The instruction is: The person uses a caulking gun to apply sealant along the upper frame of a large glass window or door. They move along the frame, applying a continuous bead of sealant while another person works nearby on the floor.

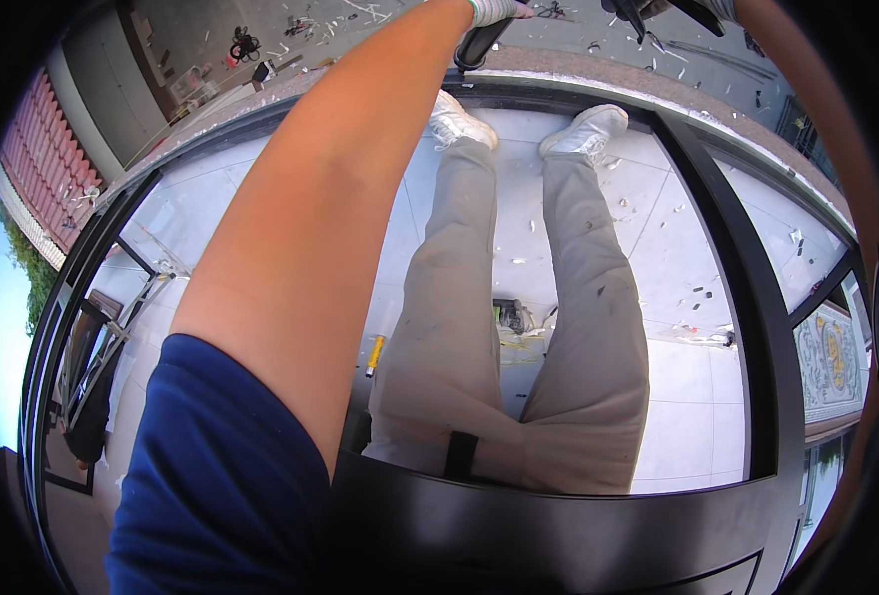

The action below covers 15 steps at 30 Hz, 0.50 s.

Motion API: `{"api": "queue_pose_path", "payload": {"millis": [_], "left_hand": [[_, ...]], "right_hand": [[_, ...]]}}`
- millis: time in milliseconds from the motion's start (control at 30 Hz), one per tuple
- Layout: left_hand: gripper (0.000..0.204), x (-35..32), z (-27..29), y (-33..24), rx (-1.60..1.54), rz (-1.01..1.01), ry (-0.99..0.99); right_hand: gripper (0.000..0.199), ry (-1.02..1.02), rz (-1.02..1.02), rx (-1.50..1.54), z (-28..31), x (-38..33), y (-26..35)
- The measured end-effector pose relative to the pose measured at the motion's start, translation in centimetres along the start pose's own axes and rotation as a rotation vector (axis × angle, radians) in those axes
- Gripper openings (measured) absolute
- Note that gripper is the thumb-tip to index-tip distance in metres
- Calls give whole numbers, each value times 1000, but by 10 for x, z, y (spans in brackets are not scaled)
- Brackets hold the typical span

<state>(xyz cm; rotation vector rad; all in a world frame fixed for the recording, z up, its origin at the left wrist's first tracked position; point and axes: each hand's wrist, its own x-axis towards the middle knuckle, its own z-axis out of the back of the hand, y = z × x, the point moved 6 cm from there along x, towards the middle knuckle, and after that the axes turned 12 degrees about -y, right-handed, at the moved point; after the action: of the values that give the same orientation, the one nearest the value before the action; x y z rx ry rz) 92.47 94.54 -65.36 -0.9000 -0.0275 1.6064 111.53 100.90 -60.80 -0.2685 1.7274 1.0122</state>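
My left arm, in a blue sleeve, stretches up across the view. At the top edge, my left hand (499, 10), in a glove with a striped cuff, is closed at a dark rounded bar-like piece (479, 45) by the frame's far rail. Most of its fingers are cut off. Along the right rim my right arm reaches up to my right hand (723, 9), whose pale cuff shows. Beside it are black pieces (647, 15), too cropped to name. Below both hands spans a large black frame (732, 288).
Within the frame show legs in beige trousers (439, 278) and white shoes (586, 131) on scrap-strewn white tiles (692, 372). A yellow-handled tool (375, 355) lies beside the legs. A dark panel (558, 531) crosses the near side. Debris litters the grey ground (360, 45) beyond.
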Motion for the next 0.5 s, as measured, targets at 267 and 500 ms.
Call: {"api": "queue_pose_path", "payload": {"millis": [267,500], "left_hand": [[66,0,-10,-14,-32,-43,2],[66,1,-19,-37,-77,-33,0]], "right_hand": [[56,-27,55,-106,13,-5,-8],[54,-76,69,-192,32,-18,-15]]}}
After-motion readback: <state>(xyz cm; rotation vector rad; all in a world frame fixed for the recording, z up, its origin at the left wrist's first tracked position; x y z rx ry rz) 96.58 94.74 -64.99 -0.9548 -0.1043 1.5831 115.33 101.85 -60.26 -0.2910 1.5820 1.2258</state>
